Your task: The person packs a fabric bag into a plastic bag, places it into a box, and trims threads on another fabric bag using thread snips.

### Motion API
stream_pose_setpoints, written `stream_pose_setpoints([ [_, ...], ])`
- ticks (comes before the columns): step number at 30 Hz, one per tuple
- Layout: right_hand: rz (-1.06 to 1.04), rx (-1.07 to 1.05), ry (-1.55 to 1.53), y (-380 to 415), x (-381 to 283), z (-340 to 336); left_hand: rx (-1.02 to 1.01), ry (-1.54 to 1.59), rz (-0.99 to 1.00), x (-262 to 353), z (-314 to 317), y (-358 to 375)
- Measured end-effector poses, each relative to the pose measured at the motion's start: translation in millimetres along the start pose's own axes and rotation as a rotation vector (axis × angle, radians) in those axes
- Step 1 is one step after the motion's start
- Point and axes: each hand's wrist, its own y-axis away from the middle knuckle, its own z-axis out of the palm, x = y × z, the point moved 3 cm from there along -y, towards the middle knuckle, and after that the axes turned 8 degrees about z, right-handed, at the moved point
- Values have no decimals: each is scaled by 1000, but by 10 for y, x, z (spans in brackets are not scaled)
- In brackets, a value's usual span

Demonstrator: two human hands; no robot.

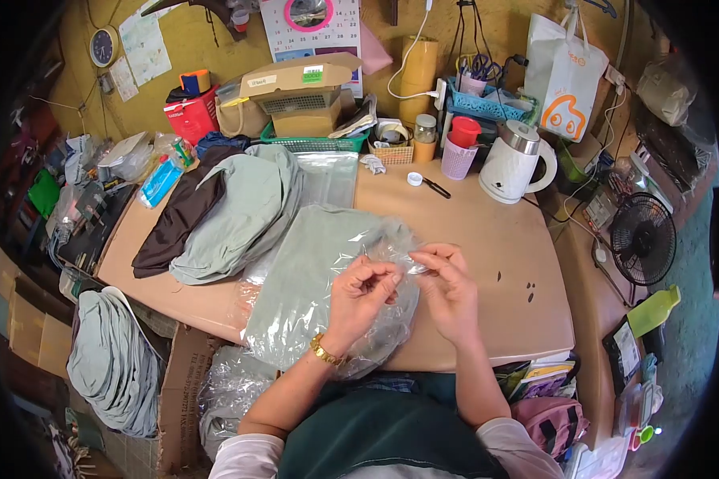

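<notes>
A folded grey-green garment (311, 255) lies inside a clear plastic bag (375, 339) on the tan table. My left hand (363, 295) is over the bag's right part, fingers pinched together; what is between them is too small to make out. My right hand (446, 287) is just to its right, thumb and fingers closed on the edge of the clear plastic. To the left lie a loose grey-green garment (244, 207) and a dark brown one (184, 219). Flat clear plastic bags (327, 180) lie behind the bagged garment.
At the back of the table (507, 319) stand a white kettle (513, 164), a purple cup (458, 158), a jar (425, 136) and a green basket (315, 144). A black-handled tool (436, 188) lies nearer. Folded garments (112, 367) are stacked at the lower left, beside a cardboard box (182, 399).
</notes>
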Motion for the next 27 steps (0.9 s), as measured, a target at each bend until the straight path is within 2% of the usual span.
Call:
stream_pose_setpoints([
  [2,-155,-23,634,17,-94,-99,-21,-22,21,70,-51,-41],
  [3,-151,-25,636,16,-105,-170,-46,-45,43,90,-62,-55],
  [5,-22,-230,868,16,-59,-225,-40,-91,49,66,-78,-77],
  [6,-19,-233,868,41,-81,-203,-39,-142,59,62,-91,-76],
  [7,-154,-124,885,67,-163,-169,-36,-143,59,61,-97,-74],
  [8,-288,-14,899,88,-228,-131,-71,-338,132,77,-87,-73],
  [9,-285,-16,899,85,-229,-75,-107,-531,201,87,-67,-62],
  [10,-415,-45,886,92,-257,8,-109,-530,196,94,-38,-44],
  [11,-543,-73,871,113,-280,68,-132,-625,279,143,18,-18],
  [12,-536,-70,874,115,-237,84,-156,-719,362,185,58,10],
  [14,-313,-30,637,64,-55,48,-158,-694,382,205,63,51],
  [15,-313,-30,639,59,-10,45,-154,-673,406,216,62,63],
  [17,119,23,31,39,161,-31,-156,-613,384,219,46,85],
  [18,123,23,31,52,165,-37,-160,-554,362,214,35,99],
  [20,79,-35,338,69,143,-32,-155,-516,317,180,7,105],
  [24,12,-166,362,98,25,-40,-174,-394,263,209,-38,82],
  [27,-33,-204,496,119,-29,-91,-255,-554,309,378,43,112],
])
